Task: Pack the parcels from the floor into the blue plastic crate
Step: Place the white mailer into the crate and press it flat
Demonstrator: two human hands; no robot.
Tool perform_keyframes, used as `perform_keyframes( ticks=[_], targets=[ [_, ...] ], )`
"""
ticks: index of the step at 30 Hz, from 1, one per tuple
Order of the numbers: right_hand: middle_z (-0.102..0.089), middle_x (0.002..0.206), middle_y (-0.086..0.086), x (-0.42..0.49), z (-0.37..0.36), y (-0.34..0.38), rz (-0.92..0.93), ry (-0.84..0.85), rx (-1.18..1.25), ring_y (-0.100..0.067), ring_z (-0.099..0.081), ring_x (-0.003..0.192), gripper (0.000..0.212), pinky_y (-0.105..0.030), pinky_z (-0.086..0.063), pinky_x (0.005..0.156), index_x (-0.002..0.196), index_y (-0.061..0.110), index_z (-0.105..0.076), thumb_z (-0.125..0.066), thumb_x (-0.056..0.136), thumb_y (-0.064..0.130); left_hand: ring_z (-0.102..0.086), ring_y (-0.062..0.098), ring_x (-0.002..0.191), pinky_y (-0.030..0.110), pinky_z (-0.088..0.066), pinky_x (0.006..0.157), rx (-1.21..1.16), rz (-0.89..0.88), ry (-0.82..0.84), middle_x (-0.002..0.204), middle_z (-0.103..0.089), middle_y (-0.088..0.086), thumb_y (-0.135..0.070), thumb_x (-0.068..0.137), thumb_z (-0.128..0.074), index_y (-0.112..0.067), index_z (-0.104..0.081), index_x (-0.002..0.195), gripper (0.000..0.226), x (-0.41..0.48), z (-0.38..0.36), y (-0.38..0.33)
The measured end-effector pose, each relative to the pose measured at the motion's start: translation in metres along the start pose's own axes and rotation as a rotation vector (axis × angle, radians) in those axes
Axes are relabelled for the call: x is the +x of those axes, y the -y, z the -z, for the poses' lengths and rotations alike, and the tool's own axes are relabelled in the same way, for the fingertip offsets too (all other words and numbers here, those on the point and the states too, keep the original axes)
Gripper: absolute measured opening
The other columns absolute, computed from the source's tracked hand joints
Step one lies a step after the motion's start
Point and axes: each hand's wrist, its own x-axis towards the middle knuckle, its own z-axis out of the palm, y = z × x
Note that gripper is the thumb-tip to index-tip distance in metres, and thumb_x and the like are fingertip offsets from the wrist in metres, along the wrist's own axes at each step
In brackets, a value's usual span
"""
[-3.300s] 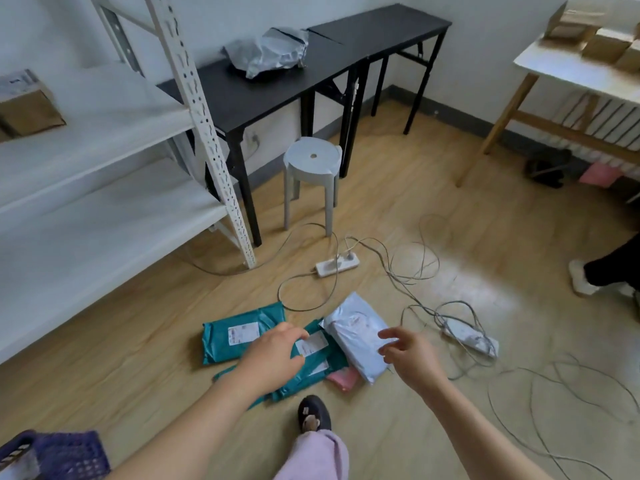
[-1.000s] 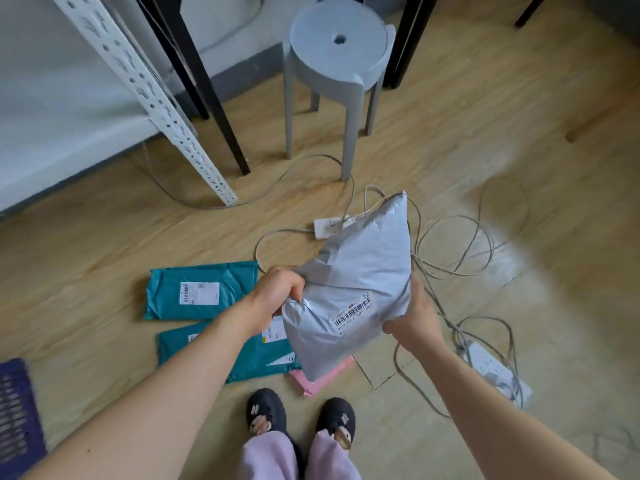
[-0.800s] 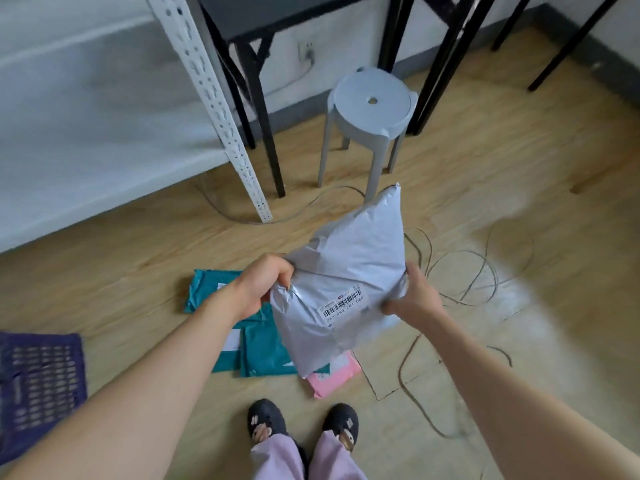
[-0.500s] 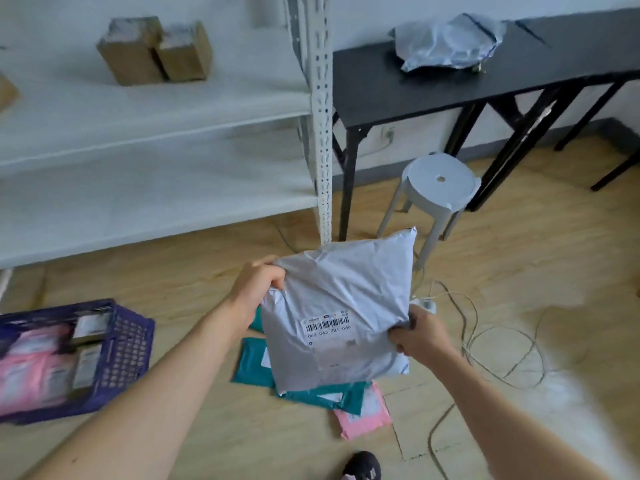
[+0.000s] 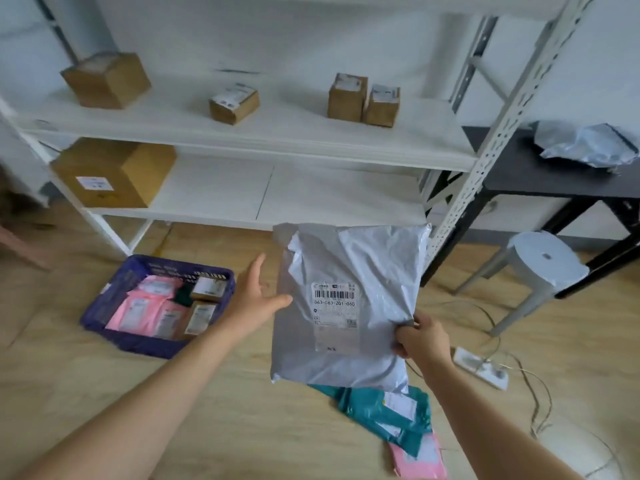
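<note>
"Grey parcel point(image 5: 346, 306): report position and support," said the checker.

"It hung clear of the floor point(image 5: 86, 403), in front of the person, label side toward the camera. Its long axis ran roughly up and down in the view. Only the right hand point(image 5: 417, 341) supported it, thumb and fingers pinched on the right edge, in the lower half."

"And the other hand?"

"Fingers of the left hand point(image 5: 258, 299) were straight and spread, holding nothing. One fingertip lay at the parcel's left edge. Contact could not be confirmed."

"Direction of the target from the grip?"

"The blue plastic crate point(image 5: 138, 344) stood on the floor to the left of the parcel and lower, in front of the white shelving point(image 5: 277, 143). The parcel's full width, then the left hand, lay between the pinch and the crate. That made the left hand the nearer one."

"Crate contents?"

"Pink packets point(image 5: 138, 306) and small cartons point(image 5: 201, 317) lay inside."

"What did the coming move require?"

"In my judgement, a carry leftward and down, with the parcel turned from upright to flat over the contents. A one-edge pinch left the far edge free to sag, so support from the left hand was advisable."

"Items outstanding?"

"Teal parcels point(image 5: 377, 407) and a pink parcel point(image 5: 422, 462) lay on the floor below the grey one."
</note>
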Motion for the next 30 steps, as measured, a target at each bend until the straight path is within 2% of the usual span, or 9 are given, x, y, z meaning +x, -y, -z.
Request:
perform_keyframes(
  ticks=[4,7,9,12,16,18,21,26,30],
  targets=[
    [-0.057,0.039,-0.001,-0.031,-0.077,0.037,0.033,0.062,0.119,-0.024,-0.055,0.046,0.021,-0.047,-0.056,0.063,0.067,0.009,-0.061,-0.048,0.064,-0.006,-0.032,0.021,0.139,0.039,-0.032,0.111,-0.017,0.122,0.007,0.157,-0.019,-0.002,-0.023,0.080,-0.073,-0.026,-0.014,0.151,0.092,-0.025,0.064,0.069],
    [-0.062,0.044,-0.004,-0.051,-0.127,0.062,0.048,0.093,0.146,-0.024,-0.060,0.047,0.021,-0.048,-0.057,0.067,0.072,0.007,-0.063,-0.049,0.063,-0.004,-0.042,0.017,0.130,0.025,-0.037,0.096,-0.092,0.144,-0.008,0.144,-0.033,-0.012,-0.011,0.084,-0.069,-0.020,-0.017,0.150,0.085,-0.035,0.106,0.098],
    [-0.061,0.046,-0.003,-0.062,-0.154,0.080,0.066,0.101,0.162,-0.024,-0.061,0.048,0.020,-0.047,-0.057,0.066,0.074,0.003,-0.064,-0.050,0.062,-0.003,-0.050,0.015,0.120,0.025,-0.041,0.092,-0.124,0.157,-0.014,0.134,-0.039,-0.017,-0.009,0.082,-0.069,-0.021,-0.025,0.146,0.078,-0.036,0.134,0.113],
    [-0.059,0.044,0.000,-0.072,-0.187,0.107,0.084,0.131,0.168,-0.026,-0.063,0.052,0.018,-0.046,-0.057,0.067,0.068,0.004,-0.062,-0.049,0.057,0.002,-0.053,0.018,0.118,0.036,-0.047,0.096,-0.113,0.219,-0.060,0.130,-0.052,-0.001,-0.018,0.077,-0.074,-0.023,-0.038,0.130,0.064,-0.027,0.170,0.135],
    [-0.058,0.042,0.001,-0.068,-0.225,0.143,0.086,0.187,0.153,-0.029,-0.064,0.059,0.017,-0.041,-0.056,0.066,0.060,0.010,-0.060,-0.049,0.060,-0.004,-0.058,0.015,0.100,0.027,-0.048,0.077,-0.175,0.284,-0.081,0.119,-0.059,0.002,-0.019,0.075,-0.073,-0.016,-0.039,0.134,0.068,-0.006,0.203,0.150],
    [-0.058,0.044,-0.001,-0.057,-0.246,0.158,0.065,0.218,0.158,-0.027,-0.062,0.057,0.020,-0.040,-0.057,0.066,0.058,0.011,-0.057,-0.049,0.061,-0.006,-0.059,0.017,0.104,0.032,-0.050,0.083,-0.182,0.295,-0.105,0.120,-0.061,0.000,-0.020,0.071,-0.075,-0.019,-0.038,0.136,0.075,0.010,0.220,0.157],
    [-0.059,0.050,-0.007,-0.033,-0.282,0.181,0.038,0.286,0.183,-0.025,-0.059,0.056,0.020,-0.043,-0.057,0.067,0.063,0.006,-0.058,-0.047,0.063,-0.011,-0.061,0.021,0.106,0.037,-0.052,0.088,-0.202,0.288,-0.135,0.114,-0.064,0.001,-0.011,0.071,-0.074,-0.019,-0.045,0.128,0.065,0.043,0.246,0.169],
    [-0.055,0.056,-0.014,0.022,-0.349,0.233,-0.013,0.434,0.229,-0.026,-0.056,0.056,0.023,-0.035,-0.053,0.060,0.065,0.001,-0.052,-0.044,0.067,-0.020,-0.057,0.016,0.097,0.026,-0.045,0.081,-0.195,0.284,-0.174,0.092,-0.060,-0.010,0.003,0.081,-0.066,-0.024,-0.052,0.104,0.038,0.119,0.295,0.181],
    [-0.058,0.051,-0.012,0.062,-0.388,0.277,-0.051,0.500,0.177,-0.024,-0.058,0.053,0.022,-0.031,-0.057,0.058,0.077,-0.005,-0.062,-0.047,0.066,-0.017,-0.058,0.019,0.098,0.029,-0.048,0.079,-0.217,0.357,-0.139,0.099,-0.062,-0.003,-0.006,0.077,-0.072,-0.016,-0.049,0.114,0.045,0.182,0.341,0.181]
  ],
)
